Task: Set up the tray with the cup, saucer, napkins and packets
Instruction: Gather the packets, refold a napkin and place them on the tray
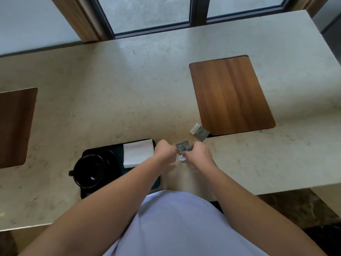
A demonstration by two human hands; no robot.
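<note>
Both hands meet over the stone counter (129, 89) just past the tray's right edge, sharing one small grey packet (182, 149). The left hand (165, 151) pinches its left edge with curled fingers, and the right hand (198, 154) pinches the right edge the same way, so each is clamped on the same sachet (whether there is a single packet or a couple stacked, I cannot tell). The packet's long axis runs roughly 12 to 6 o'clock, its lower white end pointing back toward the person.

The dark tray (118, 146) lies at about 9 o'clock from that grip, very close: the left hand overlaps the tray's far right corner. On it the black cup (88, 169) sits on its black saucer (110, 159) toward the left, handle out at 9 o'clock, and a folded white napkin (138, 153) lies against the tray's far right part, just beside the left hand.

A second group of packets (200, 131) rests on the counter at about 1 o'clock from the hands, touching the near left corner of a wooden inlay panel (230, 97). The right hand is the nearer one to it.

My judgement: cup, saucer and napkin look placed, packets remain. The coming move hinges on a short carry toward 9 o'clock, with the left hand better placed to set the packet down on the tray, near the napkin
</note>
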